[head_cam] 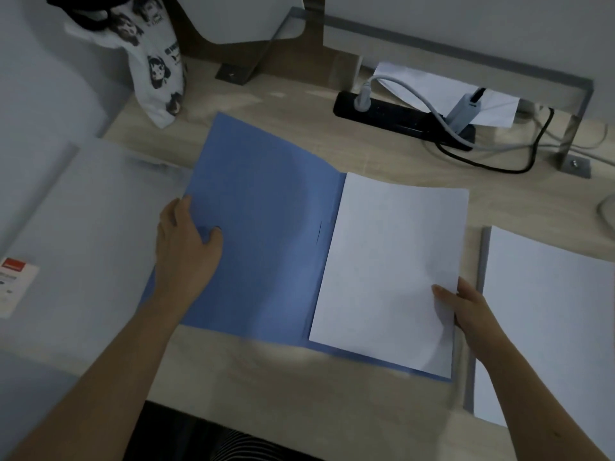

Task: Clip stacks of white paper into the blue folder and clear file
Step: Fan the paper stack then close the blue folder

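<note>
The blue folder (266, 227) lies spread out in the middle of the wooden desk. A stack of white paper (389, 261) rests on its right half. My left hand (186, 244) holds the outer edge of the folder's left flap, thumb on top. My right hand (466, 307) pinches the lower right edge of the paper stack. A clear file (83, 227) with a small label lies at the left, partly under the blue flap. Another stack of white paper (549, 311) on a grey sheet sits at the right.
A black power strip (399, 118) with plugs and trailing cables lies at the back of the wooden desk (266, 377). A white printed cloth bag (156, 68) stands at the back left. A metal bracket frame (466, 58) runs along the wall.
</note>
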A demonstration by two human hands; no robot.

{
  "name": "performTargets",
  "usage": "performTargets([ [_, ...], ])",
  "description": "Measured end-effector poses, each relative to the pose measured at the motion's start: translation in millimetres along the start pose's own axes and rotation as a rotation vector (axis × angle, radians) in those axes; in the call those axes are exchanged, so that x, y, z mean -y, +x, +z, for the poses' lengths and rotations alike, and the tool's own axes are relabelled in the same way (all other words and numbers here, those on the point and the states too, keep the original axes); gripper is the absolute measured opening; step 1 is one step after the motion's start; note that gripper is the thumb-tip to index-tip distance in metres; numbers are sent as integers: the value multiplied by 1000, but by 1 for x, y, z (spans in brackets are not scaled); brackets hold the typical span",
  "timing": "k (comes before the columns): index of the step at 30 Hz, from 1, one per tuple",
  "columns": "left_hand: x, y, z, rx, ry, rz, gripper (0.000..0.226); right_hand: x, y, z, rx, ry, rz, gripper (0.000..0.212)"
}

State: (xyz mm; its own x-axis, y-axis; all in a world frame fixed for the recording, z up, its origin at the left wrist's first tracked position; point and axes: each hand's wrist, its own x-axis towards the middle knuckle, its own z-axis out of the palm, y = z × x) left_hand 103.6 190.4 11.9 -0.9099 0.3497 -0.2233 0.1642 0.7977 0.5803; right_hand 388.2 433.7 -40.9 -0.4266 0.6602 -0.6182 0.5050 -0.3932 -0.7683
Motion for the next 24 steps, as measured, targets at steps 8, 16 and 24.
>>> performTargets([
  [8, -5, 0, -6, -29, -118, 4, 60, -3, 3, 0, -26, -75, -7, 25],
  [16, -21, -2, -23, -24, -275, -8, 55, -5, 5, 5, -84, -120, -13, 24],
  [24, -71, -23, -63, 492, -465, 93, 26, -5, 1, 9, -102, -168, -11, 27],
])
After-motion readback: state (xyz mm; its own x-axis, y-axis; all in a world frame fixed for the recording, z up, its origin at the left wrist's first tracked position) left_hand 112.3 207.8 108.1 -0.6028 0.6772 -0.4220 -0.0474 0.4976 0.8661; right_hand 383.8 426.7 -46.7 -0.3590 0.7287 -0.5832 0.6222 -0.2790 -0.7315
